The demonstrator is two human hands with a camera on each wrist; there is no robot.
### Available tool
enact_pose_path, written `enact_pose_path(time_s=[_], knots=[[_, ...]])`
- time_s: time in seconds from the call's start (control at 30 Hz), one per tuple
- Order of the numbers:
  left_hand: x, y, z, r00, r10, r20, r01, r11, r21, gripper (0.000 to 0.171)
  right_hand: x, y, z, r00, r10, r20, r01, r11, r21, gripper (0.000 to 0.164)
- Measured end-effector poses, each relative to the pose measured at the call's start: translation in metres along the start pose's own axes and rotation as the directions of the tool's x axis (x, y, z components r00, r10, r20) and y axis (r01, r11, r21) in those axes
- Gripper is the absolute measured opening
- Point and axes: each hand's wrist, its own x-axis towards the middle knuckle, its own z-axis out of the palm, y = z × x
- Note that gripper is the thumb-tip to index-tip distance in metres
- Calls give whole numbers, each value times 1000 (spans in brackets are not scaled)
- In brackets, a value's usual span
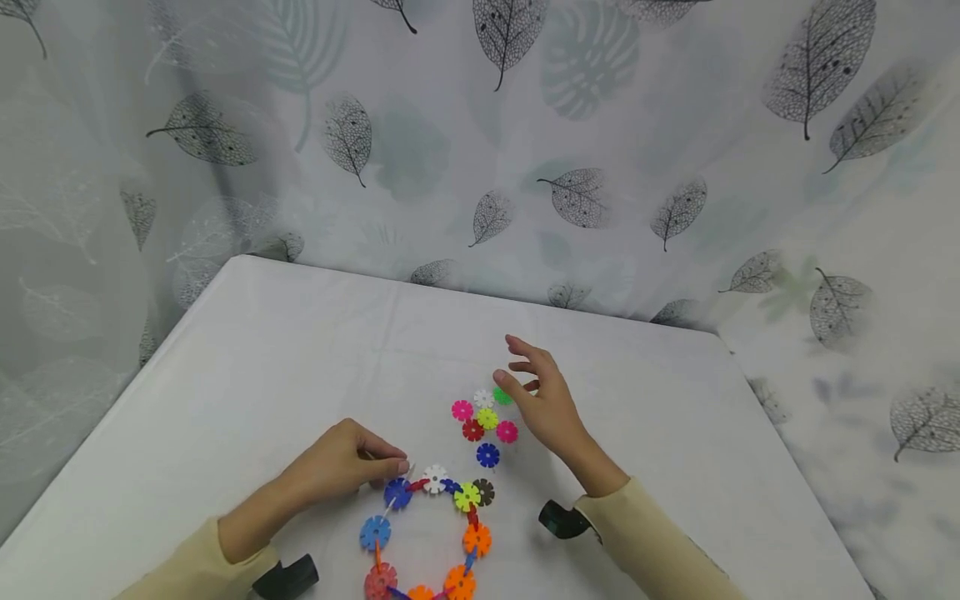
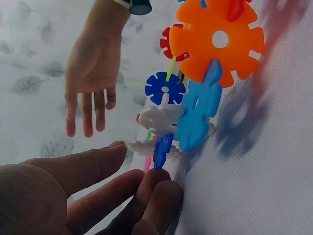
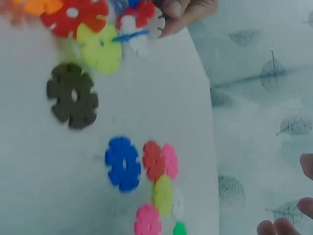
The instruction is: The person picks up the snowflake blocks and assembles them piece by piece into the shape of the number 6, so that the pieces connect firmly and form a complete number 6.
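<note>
A ring of linked plastic snowflake discs lies on the white table, with blue, orange, yellow and white pieces among them. At its upper left, my left hand (image 1: 337,461) pinches a white snowflake disc (image 2: 142,148) between thumb and fingers, right beside a dark blue disc (image 1: 397,493) of the ring. My right hand (image 1: 551,408) is raised with its fingers spread and nothing in them. Below its thumb lies a green disc (image 1: 502,397), partly covered in the head view. A brown disc (image 3: 73,95) sits against the ring's yellow disc (image 1: 467,497) in the head view.
Several loose discs lie beyond the ring: a blue disc (image 1: 487,455), a red disc (image 1: 472,430), a yellow-green disc (image 1: 487,418), pink ones and a white disc (image 1: 483,399). A leaf-patterned curtain (image 1: 450,150) hangs behind the table (image 1: 300,350). Each wrist carries a dark camera.
</note>
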Motion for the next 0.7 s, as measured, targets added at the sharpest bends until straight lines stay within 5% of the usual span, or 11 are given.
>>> enact_pose_path(time_s=[0.23,0.43,0.7], knots=[[0,-3,3,1000,1,4,-1,999,-49,26,-3,27,-14,992,125,-31,-126,992,-10,60],[1,-8,4,1000,16,-3,-16,999,-49,23,-11,49,-21,958,282,49,-274,954,-122,45],[-2,-7,5,1000,7,-15,-7,998,-60,21,-17,59,-22,941,303,149,-275,944,-181,29]])
